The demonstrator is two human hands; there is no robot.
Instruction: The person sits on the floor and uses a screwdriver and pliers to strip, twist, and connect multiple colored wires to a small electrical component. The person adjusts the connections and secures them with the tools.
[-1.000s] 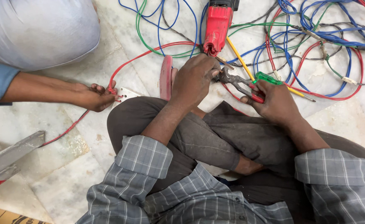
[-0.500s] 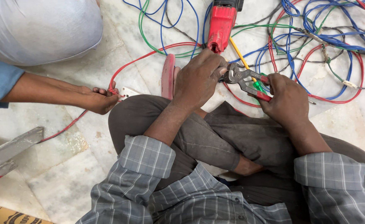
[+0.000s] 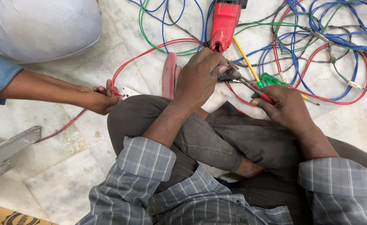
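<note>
**Seated person works pliers on a wire above their crossed legs**

A pair of pliers [image 3: 244,81] with red grips sits just above the seated person's knees, its metal nose pointing left. The right hand [image 3: 285,108] is wrapped closed around the red handles. The left hand [image 3: 200,75] is curled at the nose of the pliers, fingers drawn together and apparently pinching a thin wire there; the wire itself is hidden under the fingers.

The pliers look rigid and fairly heavy for their size, best gripped on the covered handles, away from the steel nose. The wire is probably light and springy, so it should be held close to the nose.

Directly above the pliers lies a red power tool [image 3: 224,23]. To the right of the pliers are a yellow-shafted screwdriver [image 3: 246,58], a small green tool [image 3: 273,79] and a loose tangle of wires [image 3: 329,46] in blue, red, green and grey on the marble floor [image 3: 66,166]. Left of the pliers lies a red flat piece [image 3: 169,75]. Further left, another person's hand [image 3: 98,100] rests closed on a red wire [image 3: 137,58].
</note>
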